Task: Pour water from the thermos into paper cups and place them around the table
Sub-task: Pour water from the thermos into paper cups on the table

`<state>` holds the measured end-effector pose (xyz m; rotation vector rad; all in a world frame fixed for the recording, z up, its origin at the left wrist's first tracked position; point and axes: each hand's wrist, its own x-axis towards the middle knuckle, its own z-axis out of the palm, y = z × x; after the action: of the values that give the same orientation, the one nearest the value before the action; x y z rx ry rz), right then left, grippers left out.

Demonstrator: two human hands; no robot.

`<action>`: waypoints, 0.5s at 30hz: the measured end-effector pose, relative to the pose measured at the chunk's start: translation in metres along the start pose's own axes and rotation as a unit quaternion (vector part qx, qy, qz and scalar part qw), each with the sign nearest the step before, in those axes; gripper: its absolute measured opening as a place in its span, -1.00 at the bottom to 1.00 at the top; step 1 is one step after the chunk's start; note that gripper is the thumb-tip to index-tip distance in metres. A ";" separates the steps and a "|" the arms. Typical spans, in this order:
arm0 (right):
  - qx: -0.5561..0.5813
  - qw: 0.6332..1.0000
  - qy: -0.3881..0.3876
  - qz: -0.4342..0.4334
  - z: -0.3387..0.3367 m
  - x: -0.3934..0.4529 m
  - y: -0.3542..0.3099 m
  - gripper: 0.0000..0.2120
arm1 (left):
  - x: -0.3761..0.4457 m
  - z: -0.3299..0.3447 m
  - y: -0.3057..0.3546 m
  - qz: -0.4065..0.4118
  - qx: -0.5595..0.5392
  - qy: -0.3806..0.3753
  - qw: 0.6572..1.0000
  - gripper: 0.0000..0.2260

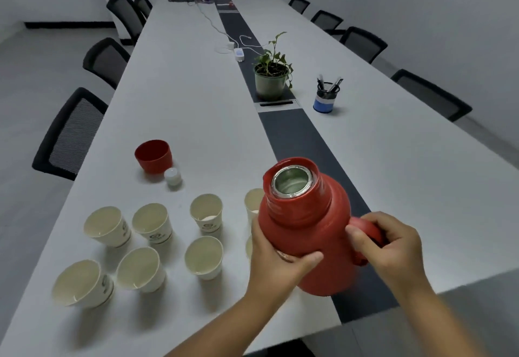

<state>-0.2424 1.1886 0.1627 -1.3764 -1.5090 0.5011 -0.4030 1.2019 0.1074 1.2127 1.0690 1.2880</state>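
A red thermos (pixel 303 224) with its steel mouth uncovered is tilted slightly toward me at the near end of the white table (pixel 196 120). My right hand (pixel 393 244) grips its red handle. My left hand (pixel 278 261) holds the thermos body from the left, thumb across the front. Several paper cups (pixel 206 213) stand upright to the left of the thermos; two of them are partly hidden behind it. The red thermos lid (pixel 153 155) and a white stopper (pixel 172 176) sit on the table beyond the cups.
A potted plant (pixel 272 75) stands on the dark centre strip (pixel 295 137), with a blue pen holder (pixel 325 98) to its right. Cables and a charger lie farther back. Black chairs (pixel 67 134) line both long sides of the table.
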 end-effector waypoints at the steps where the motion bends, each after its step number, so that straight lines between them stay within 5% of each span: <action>1: -0.003 1.000 0.004 0.017 -0.002 -0.010 0.002 -0.88 | -0.009 0.002 -0.005 -0.019 -0.008 -0.005 1.000 -0.22; 7: -0.053 0.994 -0.022 0.090 -0.014 -0.043 0.014 -0.90 | -0.047 0.018 -0.027 -0.080 -0.069 -0.018 0.994 -0.31; 10: -0.111 0.989 -0.055 0.086 -0.016 -0.043 0.019 -0.68 | -0.057 0.024 -0.035 -0.116 -0.103 -0.021 0.988 -0.30; 15: -0.169 0.977 -0.112 0.069 -0.017 -0.034 0.019 -0.72 | -0.064 0.032 -0.048 -0.179 -0.128 -0.006 0.976 -0.24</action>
<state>-0.2232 1.1580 0.1411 -1.7436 -1.7483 0.5154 -0.3683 1.1407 0.0577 0.7919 1.0223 1.0951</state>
